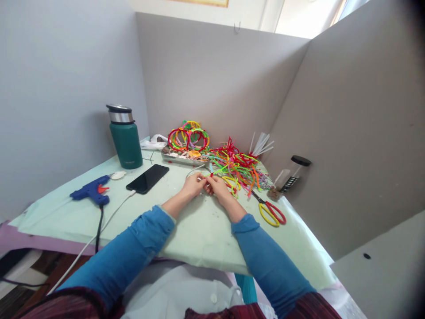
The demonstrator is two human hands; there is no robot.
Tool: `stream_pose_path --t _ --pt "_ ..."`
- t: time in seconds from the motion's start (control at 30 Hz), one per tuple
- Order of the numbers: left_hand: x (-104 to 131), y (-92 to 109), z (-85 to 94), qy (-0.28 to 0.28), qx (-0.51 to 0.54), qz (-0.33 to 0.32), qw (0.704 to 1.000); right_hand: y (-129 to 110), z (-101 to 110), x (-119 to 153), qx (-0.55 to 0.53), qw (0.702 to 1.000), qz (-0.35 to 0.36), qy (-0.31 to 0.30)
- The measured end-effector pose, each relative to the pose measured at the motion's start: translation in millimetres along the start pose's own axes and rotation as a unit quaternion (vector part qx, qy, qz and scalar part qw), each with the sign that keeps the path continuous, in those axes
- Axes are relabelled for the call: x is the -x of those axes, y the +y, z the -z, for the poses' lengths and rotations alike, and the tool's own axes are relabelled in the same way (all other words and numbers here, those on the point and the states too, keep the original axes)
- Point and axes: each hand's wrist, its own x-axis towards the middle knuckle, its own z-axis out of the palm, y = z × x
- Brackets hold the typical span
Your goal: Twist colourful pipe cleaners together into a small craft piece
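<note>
Red strip between both hands, fingers curled inward

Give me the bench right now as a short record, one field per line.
Left hand: fingertips close to the right hand's
Right hand: fingertips at a small red piece; exact grip hidden
Beyond hands: tangled pile of colorful fuzzy stems; metal tray with colorful rings above
Right side: scissors, red and yellow handles
Left side: blue glue gun, dark-screened phone, green bottle upright

Red piece mostly hidden by hands; orange-edged panel cropped above.
</note>
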Motion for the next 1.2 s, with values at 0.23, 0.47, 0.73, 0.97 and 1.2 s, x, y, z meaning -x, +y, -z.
stream_pose_path --t 0.23,0.47,0.73,0.97,1.2 --pt "-0.9 -2.1 -0.2 0.003 0.005 -0.021 1.0 -1.1 -0.2 0.1 -0.004 1.0 -0.006 -0.003" --pt "-1.5 -1.1 -0.1 0.002 -0.027 -0.018 0.999 -0.3 -0.3 -0.3 -0.001 1.0 -0.007 -0.002" --pt "-3.8 -4.5 0.1 0.006 -0.089 -0.017 0.996 1.8 -2.2 -2.4 0.02 1.0 0.003 0.007" --pt "-5.7 -7.9 -0.4 0.005 -0.094 -0.022 0.995 2.3 -1.8 -2.5 0.032 0.999 0.009 0.003" --pt "-4.8 -5.0 -0.4 0.008 -0.089 -0.017 0.996 1.8 -1.8 -1.8 0.021 1.0 0.005 -0.001"
